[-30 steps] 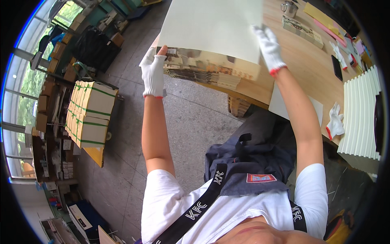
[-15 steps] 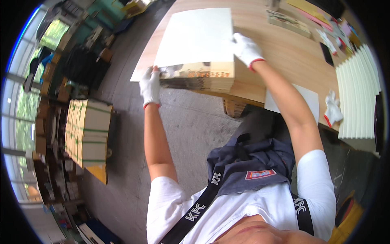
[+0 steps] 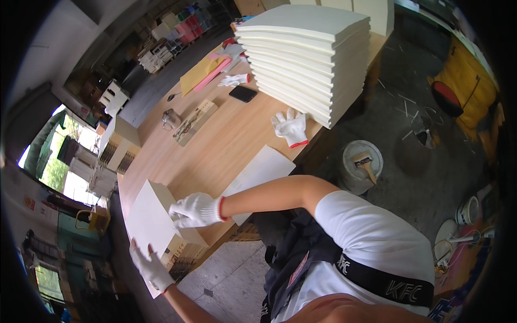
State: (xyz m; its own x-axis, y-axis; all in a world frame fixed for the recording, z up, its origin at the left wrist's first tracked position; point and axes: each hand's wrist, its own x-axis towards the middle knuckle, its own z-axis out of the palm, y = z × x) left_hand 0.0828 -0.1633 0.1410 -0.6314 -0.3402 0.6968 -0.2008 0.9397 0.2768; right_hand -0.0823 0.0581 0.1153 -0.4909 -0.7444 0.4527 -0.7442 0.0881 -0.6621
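Head view showed the gloved right hand (image 3: 195,211) and gloved left hand (image 3: 152,269) clasping a white-topped stack of printed sheets (image 3: 152,223) at the wooden table's (image 3: 226,145) corner, apparently squaring its edges.

Both hands, left hand (image 3: 152,269) and right hand (image 3: 195,210), wore white knit gloves, red-trimmed at the cuff. Sheet stack (image 3: 152,219) white-topped, tan edges. Table (image 3: 226,140) pale wood grain. Spare glove (image 3: 291,128) white, red cuff. Board pile (image 3: 309,54) cream. Phone (image 3: 243,93) black.
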